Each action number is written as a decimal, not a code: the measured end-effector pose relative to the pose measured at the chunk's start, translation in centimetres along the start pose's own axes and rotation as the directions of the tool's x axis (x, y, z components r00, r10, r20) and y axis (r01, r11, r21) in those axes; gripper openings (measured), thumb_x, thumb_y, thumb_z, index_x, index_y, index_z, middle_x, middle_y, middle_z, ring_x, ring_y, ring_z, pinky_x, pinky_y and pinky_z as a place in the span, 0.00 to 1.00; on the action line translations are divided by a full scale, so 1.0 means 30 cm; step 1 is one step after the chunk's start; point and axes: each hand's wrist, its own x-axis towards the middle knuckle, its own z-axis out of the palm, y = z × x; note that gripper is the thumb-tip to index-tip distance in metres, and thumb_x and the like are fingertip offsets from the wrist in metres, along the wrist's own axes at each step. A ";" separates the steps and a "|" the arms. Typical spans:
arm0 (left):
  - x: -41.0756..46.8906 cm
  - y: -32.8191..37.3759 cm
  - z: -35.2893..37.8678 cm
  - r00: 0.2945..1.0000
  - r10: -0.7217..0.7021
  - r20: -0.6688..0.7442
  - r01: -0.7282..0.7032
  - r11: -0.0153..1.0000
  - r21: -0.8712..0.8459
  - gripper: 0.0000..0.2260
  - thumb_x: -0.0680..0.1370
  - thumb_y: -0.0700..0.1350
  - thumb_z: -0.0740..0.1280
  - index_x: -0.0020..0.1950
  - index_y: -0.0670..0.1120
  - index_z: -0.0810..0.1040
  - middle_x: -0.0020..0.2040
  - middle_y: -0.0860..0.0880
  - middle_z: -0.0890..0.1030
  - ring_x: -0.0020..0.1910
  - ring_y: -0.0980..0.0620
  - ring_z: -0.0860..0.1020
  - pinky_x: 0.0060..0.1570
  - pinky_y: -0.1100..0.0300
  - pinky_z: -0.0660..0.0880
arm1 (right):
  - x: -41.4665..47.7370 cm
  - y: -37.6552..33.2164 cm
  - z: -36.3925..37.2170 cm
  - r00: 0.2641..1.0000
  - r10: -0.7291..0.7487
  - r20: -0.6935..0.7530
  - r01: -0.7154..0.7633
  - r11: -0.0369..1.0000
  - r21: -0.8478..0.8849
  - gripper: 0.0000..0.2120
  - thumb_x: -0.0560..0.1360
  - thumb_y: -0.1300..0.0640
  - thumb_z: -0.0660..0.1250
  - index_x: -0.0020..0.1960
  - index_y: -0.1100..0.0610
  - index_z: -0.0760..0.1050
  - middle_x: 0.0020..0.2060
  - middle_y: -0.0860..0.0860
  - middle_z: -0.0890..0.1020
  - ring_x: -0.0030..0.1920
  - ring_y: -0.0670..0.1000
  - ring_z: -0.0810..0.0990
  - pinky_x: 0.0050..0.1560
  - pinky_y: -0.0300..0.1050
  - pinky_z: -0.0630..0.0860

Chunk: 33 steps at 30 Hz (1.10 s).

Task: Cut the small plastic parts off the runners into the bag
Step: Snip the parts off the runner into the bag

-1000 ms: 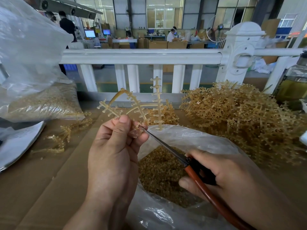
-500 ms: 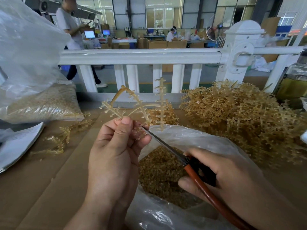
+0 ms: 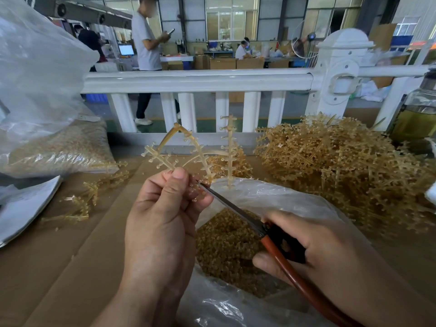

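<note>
1. Head view: pinching the runner [image 3: 200, 152] between thumb and curled fingers of the left hand [image 3: 160, 223], held upright over the near-left rim of the bag [image 3: 271, 194] on the table [image 3: 59, 256].
2. Gripping the scissors [image 3: 236, 208] in the right hand [image 3: 313, 253], fingers wrapped round the red handles; blade tip at the runner's lowest branch. Cannot tell whether the blades are parted.
3. Likely to nick the left fingertips: blade tip just beside them, hardly any runner between.
4. Likely to lose parts onto the table: cutting close to the bag's rim, not over its middle.
5. Could snip through the stem instead of the thin gate, dropping scrap among the parts [image 3: 226, 241] in the bag.
6. Could snag the pile [image 3: 342, 166] of runners with the right wrist: lying just beside the bag, loose and tangled, easy to drag in.
</note>
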 end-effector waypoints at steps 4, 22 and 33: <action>0.000 -0.001 0.001 1.000 0.001 0.001 -0.001 1.000 -0.006 0.10 0.76 0.45 0.69 0.35 0.52 0.82 0.38 0.49 0.81 0.37 0.55 0.80 0.38 0.62 0.80 | -0.002 -0.010 -0.003 1.000 0.011 0.007 -0.011 1.000 0.013 0.33 0.61 0.20 0.52 0.57 0.36 0.70 0.44 0.33 0.79 0.46 0.36 0.78 0.47 0.37 0.75; 0.002 0.009 -0.002 1.000 -0.024 0.005 0.024 0.999 -0.040 0.08 0.75 0.45 0.69 0.36 0.51 0.81 0.36 0.49 0.80 0.36 0.54 0.81 0.39 0.61 0.81 | 0.002 0.003 0.019 0.998 -0.010 -0.064 0.007 0.999 -0.034 0.34 0.60 0.15 0.45 0.55 0.33 0.68 0.48 0.28 0.77 0.58 0.30 0.67 0.45 0.29 0.72; 0.007 -0.001 -0.005 0.988 -0.146 0.055 0.150 0.985 -0.086 0.04 0.73 0.45 0.71 0.37 0.50 0.82 0.38 0.49 0.81 0.37 0.56 0.81 0.39 0.61 0.81 | 0.003 -0.002 0.011 1.000 0.021 -0.016 -0.021 1.000 0.023 0.29 0.62 0.19 0.54 0.58 0.31 0.65 0.48 0.26 0.76 0.48 0.30 0.75 0.48 0.27 0.71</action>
